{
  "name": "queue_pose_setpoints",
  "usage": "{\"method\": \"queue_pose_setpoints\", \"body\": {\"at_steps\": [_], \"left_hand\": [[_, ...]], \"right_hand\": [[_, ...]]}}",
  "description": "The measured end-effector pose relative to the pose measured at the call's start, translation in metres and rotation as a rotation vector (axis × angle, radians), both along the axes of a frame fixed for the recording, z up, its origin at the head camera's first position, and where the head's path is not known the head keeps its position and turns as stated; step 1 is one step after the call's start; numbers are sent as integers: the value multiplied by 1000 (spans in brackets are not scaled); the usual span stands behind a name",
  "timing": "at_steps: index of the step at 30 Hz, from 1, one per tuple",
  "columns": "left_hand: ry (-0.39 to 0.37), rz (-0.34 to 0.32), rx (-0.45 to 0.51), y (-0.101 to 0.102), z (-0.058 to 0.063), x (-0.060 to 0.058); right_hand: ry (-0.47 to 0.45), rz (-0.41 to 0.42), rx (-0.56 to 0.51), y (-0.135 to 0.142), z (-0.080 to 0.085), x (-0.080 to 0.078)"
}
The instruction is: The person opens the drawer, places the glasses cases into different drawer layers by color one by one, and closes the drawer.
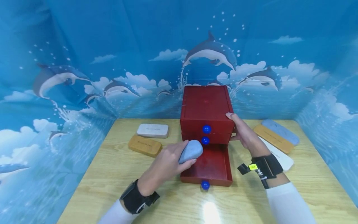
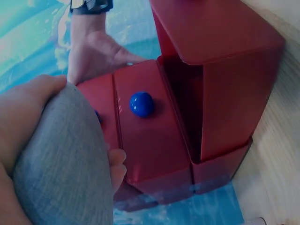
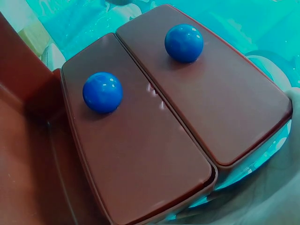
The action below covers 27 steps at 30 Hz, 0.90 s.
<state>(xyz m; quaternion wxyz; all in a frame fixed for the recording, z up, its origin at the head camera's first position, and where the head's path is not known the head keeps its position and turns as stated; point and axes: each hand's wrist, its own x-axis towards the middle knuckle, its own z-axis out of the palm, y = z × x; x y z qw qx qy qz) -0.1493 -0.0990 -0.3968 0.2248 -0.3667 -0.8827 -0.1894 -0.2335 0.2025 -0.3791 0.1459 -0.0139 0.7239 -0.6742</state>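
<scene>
My left hand (image 1: 167, 159) holds a light blue-grey glasses case (image 1: 192, 151) between thumb and fingers, above the left side of a pulled-out bottom drawer (image 1: 215, 165). The drawer belongs to a dark red drawer cabinet (image 1: 205, 102) with round blue knobs (image 1: 206, 129). Its two upper drawers are closed. Against the cabinet's right side rests my right hand (image 1: 246, 137), thumb at the top front corner; the cabinet partly hides its other fingers. Close up in the left wrist view, the glasses case (image 2: 65, 159) has a fabric-like surface.
Left of the cabinet lie a white case (image 1: 153, 130) and a mustard case (image 1: 144, 145). On the right, a blue case (image 1: 280, 131), a mustard one (image 1: 274, 138) and a white one (image 1: 279, 157) lie side by side, partly behind the right forearm. A dolphin-print cloth (image 1: 156, 37) surrounds the wooden table (image 1: 109, 174).
</scene>
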Motion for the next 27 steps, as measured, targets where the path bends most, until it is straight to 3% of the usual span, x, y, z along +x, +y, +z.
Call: {"method": "queue_pose_setpoints", "body": {"at_steps": [10,20,23,27], "left_hand": [[-149,-92,-149,26,8,-17],[-150,-170,-227,55,1,-35],[-214,-184,-288,61,-1,-38],[-355,-198,-384,69,-4,-41]], "right_hand": [[22,-2,-8,1,-1,1],[20,1,12,-1,1,-2],[24,1,17,0,0,-2],[36,9,22,0,-1,-1]]}}
